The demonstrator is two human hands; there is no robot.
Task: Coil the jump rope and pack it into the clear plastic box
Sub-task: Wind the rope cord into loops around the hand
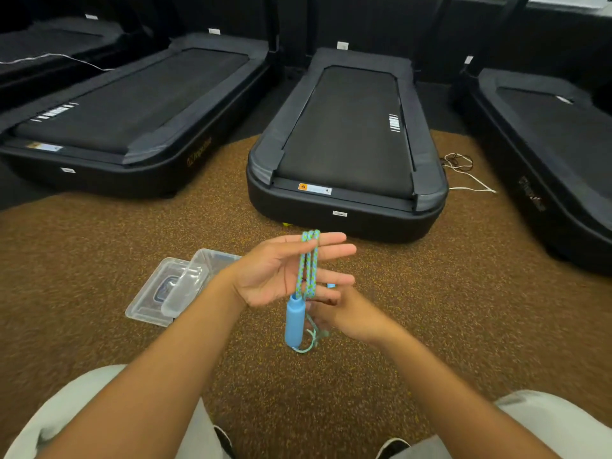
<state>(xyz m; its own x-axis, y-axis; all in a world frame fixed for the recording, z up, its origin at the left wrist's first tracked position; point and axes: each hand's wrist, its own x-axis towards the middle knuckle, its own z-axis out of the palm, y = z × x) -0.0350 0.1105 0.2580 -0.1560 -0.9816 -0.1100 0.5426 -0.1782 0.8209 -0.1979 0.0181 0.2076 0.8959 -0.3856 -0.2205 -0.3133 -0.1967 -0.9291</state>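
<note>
At centre left of the frame, the clear plastic box (195, 279) lies open on the floor (463, 309), its lid (155, 294) beside it; the contents are hard to make out. The left hand (281, 276) is spread flat, the jump rope (309, 266) looped over its fingers, a blue handle (294, 321) hanging below. The right hand (344, 314), partly hidden, pinches the rope.
</note>
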